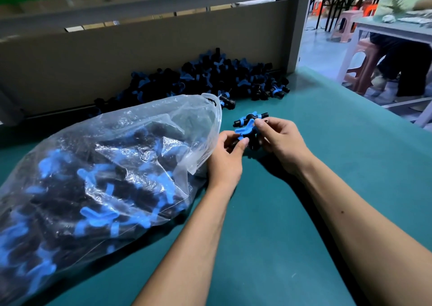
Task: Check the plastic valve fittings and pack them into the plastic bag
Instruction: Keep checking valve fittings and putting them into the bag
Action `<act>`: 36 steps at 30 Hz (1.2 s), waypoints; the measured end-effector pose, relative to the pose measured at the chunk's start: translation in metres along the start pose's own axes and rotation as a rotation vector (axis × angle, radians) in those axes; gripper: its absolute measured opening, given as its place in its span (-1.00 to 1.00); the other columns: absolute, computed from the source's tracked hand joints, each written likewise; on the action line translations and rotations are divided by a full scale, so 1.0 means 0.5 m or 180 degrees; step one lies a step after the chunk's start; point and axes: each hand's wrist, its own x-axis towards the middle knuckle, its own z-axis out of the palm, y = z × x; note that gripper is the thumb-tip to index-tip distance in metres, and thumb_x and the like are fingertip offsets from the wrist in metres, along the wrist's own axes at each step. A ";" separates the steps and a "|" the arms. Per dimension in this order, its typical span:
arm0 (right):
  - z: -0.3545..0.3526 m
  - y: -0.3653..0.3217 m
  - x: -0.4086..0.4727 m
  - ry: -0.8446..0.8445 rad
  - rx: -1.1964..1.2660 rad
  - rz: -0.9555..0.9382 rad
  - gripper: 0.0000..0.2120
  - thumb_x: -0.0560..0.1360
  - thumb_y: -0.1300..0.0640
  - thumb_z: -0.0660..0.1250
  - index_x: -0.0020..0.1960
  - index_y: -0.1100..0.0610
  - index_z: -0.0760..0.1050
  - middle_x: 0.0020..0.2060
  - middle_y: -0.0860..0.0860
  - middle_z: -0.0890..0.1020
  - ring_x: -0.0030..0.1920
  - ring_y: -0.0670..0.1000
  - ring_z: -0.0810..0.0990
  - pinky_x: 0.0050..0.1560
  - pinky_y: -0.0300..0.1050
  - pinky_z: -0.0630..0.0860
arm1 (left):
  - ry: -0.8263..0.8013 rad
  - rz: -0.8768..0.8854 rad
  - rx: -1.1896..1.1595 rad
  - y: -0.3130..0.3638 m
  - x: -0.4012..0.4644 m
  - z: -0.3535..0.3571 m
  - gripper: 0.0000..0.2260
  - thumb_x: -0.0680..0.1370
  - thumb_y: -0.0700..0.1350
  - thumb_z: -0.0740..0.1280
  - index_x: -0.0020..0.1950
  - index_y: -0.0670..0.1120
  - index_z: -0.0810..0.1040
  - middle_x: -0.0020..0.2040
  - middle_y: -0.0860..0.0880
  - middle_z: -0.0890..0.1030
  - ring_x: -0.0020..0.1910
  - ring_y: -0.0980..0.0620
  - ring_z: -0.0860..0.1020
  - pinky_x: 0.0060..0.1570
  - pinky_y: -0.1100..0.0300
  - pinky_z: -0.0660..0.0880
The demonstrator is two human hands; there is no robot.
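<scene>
both hands, left hand and right hand, pinch valve fittings in their fingers over the surface beside the plastic bag; turn the blue handle fully before bagging.

Glossy, crinkled clear plastic bag; matt black-and-blue plastic fittings; smooth matt green tabletop.
</scene>
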 end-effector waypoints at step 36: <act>0.043 -0.028 -0.011 0.0465 0.1051 0.1074 -0.53 0.55 -0.19 0.37 -0.44 0.04 0.61 -0.44 0.03 0.49 -0.46 0.01 0.35 -0.33 -0.10 0.13 | 0.1608 0.2901 0.2212 0.251 -0.075 -0.002 -0.88 0.42 -0.36 0.40 -0.20 -0.16 0.54 -0.17 -0.11 0.52 -0.16 -0.15 0.40 -0.19 0.02 0.35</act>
